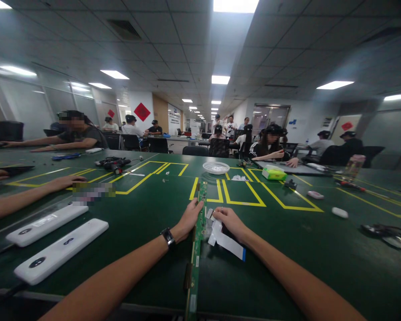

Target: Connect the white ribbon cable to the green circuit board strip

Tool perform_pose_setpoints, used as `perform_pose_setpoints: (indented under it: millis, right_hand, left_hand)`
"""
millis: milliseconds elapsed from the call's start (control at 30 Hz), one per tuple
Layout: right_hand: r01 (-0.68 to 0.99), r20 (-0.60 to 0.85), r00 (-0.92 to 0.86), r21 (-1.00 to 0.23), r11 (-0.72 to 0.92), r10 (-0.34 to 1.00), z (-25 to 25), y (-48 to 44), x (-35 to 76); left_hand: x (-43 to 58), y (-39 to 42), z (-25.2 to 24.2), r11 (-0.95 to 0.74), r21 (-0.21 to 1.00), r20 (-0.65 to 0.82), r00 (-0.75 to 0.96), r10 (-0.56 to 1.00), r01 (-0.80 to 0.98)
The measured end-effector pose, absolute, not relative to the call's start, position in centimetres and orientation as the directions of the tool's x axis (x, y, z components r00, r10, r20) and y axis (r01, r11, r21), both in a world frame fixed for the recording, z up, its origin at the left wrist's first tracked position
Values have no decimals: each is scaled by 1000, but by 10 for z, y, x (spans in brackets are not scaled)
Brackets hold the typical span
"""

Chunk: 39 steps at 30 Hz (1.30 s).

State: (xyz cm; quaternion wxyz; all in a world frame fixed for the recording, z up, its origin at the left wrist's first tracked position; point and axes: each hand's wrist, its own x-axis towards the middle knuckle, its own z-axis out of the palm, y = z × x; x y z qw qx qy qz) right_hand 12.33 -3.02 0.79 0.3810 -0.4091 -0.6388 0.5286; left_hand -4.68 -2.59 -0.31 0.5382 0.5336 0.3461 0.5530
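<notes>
A long, narrow green circuit board (196, 254) stretches away from the table's near edge in front of me. My left hand (189, 217) is closed around the board's far part, thumb on its face. On the other side, my right hand (230, 219) pinches a white flat ribbon cable (230, 245) near its upper end, close to the board. The cable hangs down to the right and ends in a blue tip. Whether its upper end is joined to the board, I cannot tell.
A white plastic basket (215, 167) sits farther back on the green table. Two white power strips (62, 251) lie at left, near a co-worker's arm (36, 194). A green tissue pack (273, 173), a white mouse-like object (340, 212) and dark cables (389, 234) are at right.
</notes>
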Motion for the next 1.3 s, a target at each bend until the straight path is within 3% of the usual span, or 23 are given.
perform_pose_setpoints:
  millis: [567, 1000, 1100, 1233, 1300]
  right_hand:
    - [217, 57, -397, -964, 154, 916, 13, -35, 123]
    - [288, 93, -422, -929, 231, 902, 5, -18, 135]
    - [384, 117, -351, -887, 257, 929, 0, -3, 148]
    - [589, 284, -117, -752, 297, 952, 1, 19, 183]
    - [701, 338, 11, -674, 234, 941, 3, 29, 207]
  left_hand:
    - [-43, -37, -4, -166, 983, 178, 204, 963, -72]
    - [-44, -31, -2, -63, 988, 105, 314, 944, -141]
    - [-46, -24, -2, -58, 992, 85, 260, 962, -108]
    - [-54, -18, -1, -142, 989, 137, 117, 984, 31]
    - [-58, -16, 1, -185, 980, 177, 97, 979, 78]
